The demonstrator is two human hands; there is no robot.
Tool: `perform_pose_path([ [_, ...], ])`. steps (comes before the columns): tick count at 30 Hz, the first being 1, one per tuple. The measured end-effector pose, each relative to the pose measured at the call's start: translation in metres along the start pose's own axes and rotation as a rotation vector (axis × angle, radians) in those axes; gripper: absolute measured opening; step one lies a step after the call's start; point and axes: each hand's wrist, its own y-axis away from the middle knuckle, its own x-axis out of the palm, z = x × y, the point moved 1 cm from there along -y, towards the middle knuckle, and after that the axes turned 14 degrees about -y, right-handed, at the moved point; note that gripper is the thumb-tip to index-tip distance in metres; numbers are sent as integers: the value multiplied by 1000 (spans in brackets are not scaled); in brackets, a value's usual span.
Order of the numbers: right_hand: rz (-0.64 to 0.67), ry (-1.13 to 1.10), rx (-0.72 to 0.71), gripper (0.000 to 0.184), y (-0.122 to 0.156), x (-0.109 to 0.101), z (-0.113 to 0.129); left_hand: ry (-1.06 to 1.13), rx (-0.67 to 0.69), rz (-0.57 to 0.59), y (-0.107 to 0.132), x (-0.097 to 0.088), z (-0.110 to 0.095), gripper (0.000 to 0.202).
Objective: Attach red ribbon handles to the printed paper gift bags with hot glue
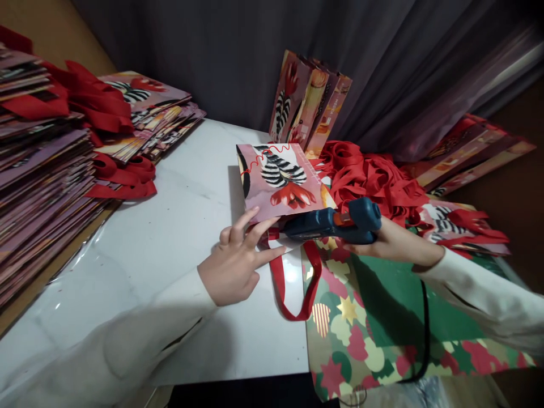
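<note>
The left hand (232, 266) lies flat with its fingers spread wide, and the fingertips press on the near edge of a flat paper bag (280, 181). The bag is glossy and rectangular, printed in pink with a black-and-white striped shape and a red flower. It lies in the middle of the table (182, 204), whose smooth white top is faintly veined like marble. The right hand (393, 243), in a pale sleeve, is wrapped around a blue glue gun (335, 222) with an orange band. The gun lies level, and its dark nozzle points left to the bag's near edge, just beside the left fingertips. A flat red ribbon handle (293, 289) loops out from under that edge towards the near side. To the right lies a shiny green bag (382, 317) patterned with red, cream and gold stars, and a thin black cord (425, 323) curves across it.

At far right sits a loose heap of red ribbons (374, 175). On the left rises a tall stack of flat bags (42, 170) with red handles. More bags stand upright (306, 105) against a grey curtain (238, 51).
</note>
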Motion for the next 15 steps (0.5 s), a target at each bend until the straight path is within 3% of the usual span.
perform_pose_path([
  [8,-31,127,-61,40,8,-12,-12,9,-34,31,0,-4,-3,69],
  [15,-43,304,-18,36,15,-24,1,11,-54,33,-2,-5,-4,68],
])
